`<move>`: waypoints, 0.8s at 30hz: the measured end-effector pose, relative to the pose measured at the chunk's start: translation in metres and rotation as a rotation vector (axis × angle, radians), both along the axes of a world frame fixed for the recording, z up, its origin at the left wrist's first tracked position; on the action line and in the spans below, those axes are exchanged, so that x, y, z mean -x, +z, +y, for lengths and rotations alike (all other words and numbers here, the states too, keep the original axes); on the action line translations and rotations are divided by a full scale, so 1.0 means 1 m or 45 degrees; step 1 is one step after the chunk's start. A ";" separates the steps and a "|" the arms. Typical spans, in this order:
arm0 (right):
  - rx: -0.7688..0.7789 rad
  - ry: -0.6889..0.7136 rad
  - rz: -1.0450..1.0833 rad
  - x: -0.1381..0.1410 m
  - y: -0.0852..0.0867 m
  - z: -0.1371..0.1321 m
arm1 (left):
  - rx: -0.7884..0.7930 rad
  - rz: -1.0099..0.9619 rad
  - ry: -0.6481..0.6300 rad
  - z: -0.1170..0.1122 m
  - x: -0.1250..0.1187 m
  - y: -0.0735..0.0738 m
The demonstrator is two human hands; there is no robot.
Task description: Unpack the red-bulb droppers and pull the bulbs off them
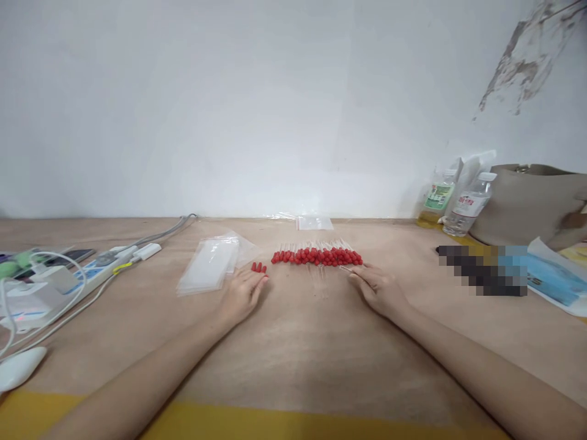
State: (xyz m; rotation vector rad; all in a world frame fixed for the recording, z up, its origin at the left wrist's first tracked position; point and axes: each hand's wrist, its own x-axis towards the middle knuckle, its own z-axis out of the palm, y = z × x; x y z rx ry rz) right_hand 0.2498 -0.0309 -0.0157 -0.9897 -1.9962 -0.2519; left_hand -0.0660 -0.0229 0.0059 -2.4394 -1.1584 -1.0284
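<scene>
A row of several thin clear sticks with red tips (317, 255) lies across the middle of the wooden table (293, 360). My right hand (380, 287) rests at the row's right end, its fingers pinched on one clear stick (346, 268). Flat on the table lies my left hand (243, 293), fingers stretched out, just below a few loose red caps (258, 267). Some bare clear sticks (320, 278) lie between my hands.
A stack of clear plastic bags (208, 269) sits left of the caps, another bag (314, 222) by the wall. A power strip with cables (68, 278) and a white mouse (18, 368) occupy the left. Two bottles (454, 205), a beige bag (527, 205) and blue packaging (550, 278) stand right.
</scene>
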 end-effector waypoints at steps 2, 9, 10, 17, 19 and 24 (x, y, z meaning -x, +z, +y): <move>0.134 -0.096 -0.008 0.000 0.002 0.000 | 0.054 -0.033 0.003 0.002 -0.002 0.003; 0.355 -0.113 -0.038 0.022 0.006 -0.004 | 0.209 -0.187 0.404 0.026 0.012 0.009; 0.360 -0.118 -0.018 0.025 0.009 -0.003 | 0.234 -0.189 0.456 0.030 0.017 0.008; 0.160 -0.258 -0.199 0.055 0.019 0.015 | 0.407 -0.166 0.508 0.041 0.030 0.001; 0.104 -0.286 -0.274 0.062 0.018 0.018 | 0.358 -0.147 0.511 0.040 0.029 0.000; 0.133 -0.259 -0.378 0.073 0.017 0.012 | 0.040 -0.076 0.433 0.033 0.021 0.000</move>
